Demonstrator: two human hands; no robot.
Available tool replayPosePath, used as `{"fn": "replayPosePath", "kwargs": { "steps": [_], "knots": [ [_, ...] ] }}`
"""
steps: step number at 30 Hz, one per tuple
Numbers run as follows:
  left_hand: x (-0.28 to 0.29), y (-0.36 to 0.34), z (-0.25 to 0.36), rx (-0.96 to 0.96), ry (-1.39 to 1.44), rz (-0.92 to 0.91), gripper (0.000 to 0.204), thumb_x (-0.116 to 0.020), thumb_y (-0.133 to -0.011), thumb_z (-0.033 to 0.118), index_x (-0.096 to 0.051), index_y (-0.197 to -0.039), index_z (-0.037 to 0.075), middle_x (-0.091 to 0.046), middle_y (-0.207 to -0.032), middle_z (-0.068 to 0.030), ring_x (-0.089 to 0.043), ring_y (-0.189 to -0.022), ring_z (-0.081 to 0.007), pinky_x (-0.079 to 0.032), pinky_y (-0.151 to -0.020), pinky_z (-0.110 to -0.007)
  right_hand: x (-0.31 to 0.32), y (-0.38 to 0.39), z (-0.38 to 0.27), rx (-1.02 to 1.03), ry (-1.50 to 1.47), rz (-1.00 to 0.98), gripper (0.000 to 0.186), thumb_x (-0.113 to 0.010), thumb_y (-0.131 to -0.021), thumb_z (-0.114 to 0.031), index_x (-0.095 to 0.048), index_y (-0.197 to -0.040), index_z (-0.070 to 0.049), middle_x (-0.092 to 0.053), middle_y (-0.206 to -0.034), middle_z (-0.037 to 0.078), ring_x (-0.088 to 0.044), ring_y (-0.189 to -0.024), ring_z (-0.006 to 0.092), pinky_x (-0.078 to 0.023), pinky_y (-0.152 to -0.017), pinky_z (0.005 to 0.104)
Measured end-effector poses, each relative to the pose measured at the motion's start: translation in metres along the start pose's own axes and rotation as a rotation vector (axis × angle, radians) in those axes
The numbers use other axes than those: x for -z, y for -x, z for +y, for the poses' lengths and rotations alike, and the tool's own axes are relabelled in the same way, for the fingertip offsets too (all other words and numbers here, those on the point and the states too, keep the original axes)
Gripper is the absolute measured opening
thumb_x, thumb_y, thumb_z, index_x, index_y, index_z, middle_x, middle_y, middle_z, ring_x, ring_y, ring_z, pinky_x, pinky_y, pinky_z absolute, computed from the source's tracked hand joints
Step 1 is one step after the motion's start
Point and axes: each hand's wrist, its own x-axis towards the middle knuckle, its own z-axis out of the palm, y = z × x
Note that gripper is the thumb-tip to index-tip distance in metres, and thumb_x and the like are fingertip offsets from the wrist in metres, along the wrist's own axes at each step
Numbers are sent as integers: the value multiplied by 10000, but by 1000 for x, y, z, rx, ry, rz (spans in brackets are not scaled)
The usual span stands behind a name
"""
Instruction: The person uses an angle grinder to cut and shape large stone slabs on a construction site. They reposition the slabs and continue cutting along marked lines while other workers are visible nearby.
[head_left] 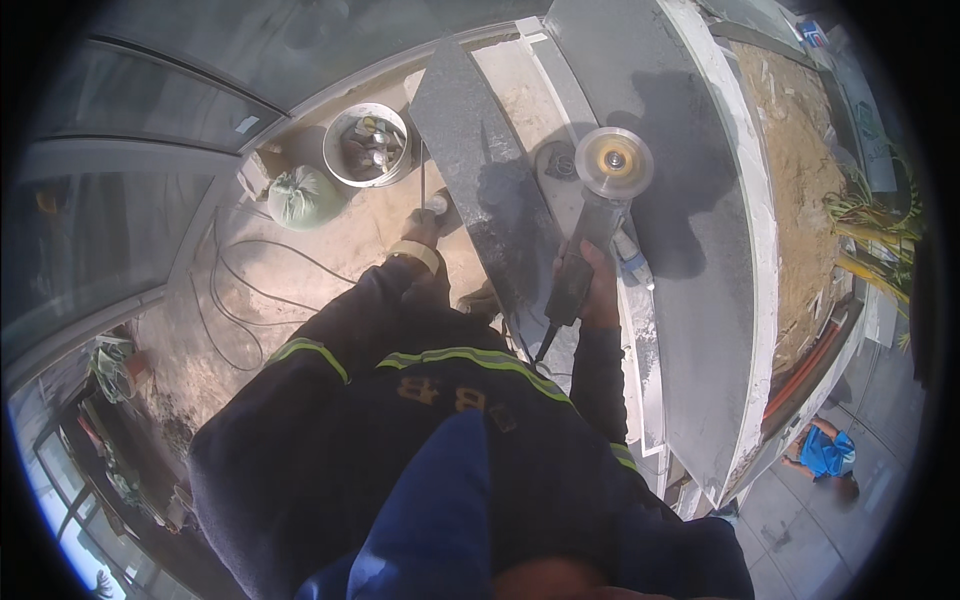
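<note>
My right hand (598, 290) is wrapped around the body of an angle grinder (575, 270). The grinder's disc (614, 163) faces up, pale at the rim with a yellow centre, above a grey slab. My left hand (422, 228) is closed beside a dark grey stone slab (475, 130) that lies at a slant. A rounded grey thing (437, 203) and a thin upright rod (422, 175) show at its fingers; what it grips is unclear. A blue and white tube (633, 262) lies right of my right hand.
A white bucket (333, 150) of tools and a tied pale green bag (300, 198) stand at the left. A dark cable (218, 290) loops over the dusty floor. A long grey ledge (690, 330) runs along the right, beside a sandy planter (790, 220). A person in blue (826, 455) is at the lower right.
</note>
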Motion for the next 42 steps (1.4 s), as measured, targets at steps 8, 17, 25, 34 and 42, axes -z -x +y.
{"fn": "replayPosePath", "kwargs": {
  "steps": [8,17,25,34,42],
  "knots": [
    [94,-268,-42,694,-406,-126,688,-471,-1006,611,-605,-1347,29,-662,-1310,-235,-648,-1195,-385,-503,-1001,-494,-86,-138,43,-278,157,20,399,-686,-905,-364,-629,-1096,-18,-668,-858,112,-677,-691,195,-561,-590,313],
    [68,-182,18,102,177,-720,429,-571,-1042,350,-666,-1232,-23,-720,-1131,-136,-688,-989,-203,-548,-880,-346,-108,-210,36,-291,-148,198,393,-677,-944,-374,-632,-1073,-5,-669,-849,104,-682,-715,192,-572,-633,306],
    [48,-98,50,253,-143,-1007,414,-588,-1044,396,-696,-1084,-1,-688,-892,-60,-623,-784,-129,-518,-716,-314,-110,-211,36,-215,-181,182,414,-668,-952,-360,-562,-1179,-30,-633,-952,107,-674,-785,216,-585,-691,364],
    [39,-89,162,453,393,-1139,558,-566,-1045,483,-602,-1253,-33,-683,-1079,-108,-665,-859,-168,-567,-735,-318,-108,-218,49,-290,-163,204,426,-666,-939,-392,-593,-1143,-25,-656,-910,114,-676,-764,217,-578,-672,354],
    [-11,-97,211,318,328,-753,558,-779,-861,155,-450,-1289,14,-621,-967,-102,-648,-640,-152,-584,-537,-300,-127,-289,33,-223,104,68,383,-748,-867,-304,-685,-1082,6,-693,-894,98,-678,-768,221,-551,-726,348]
  ]
}}
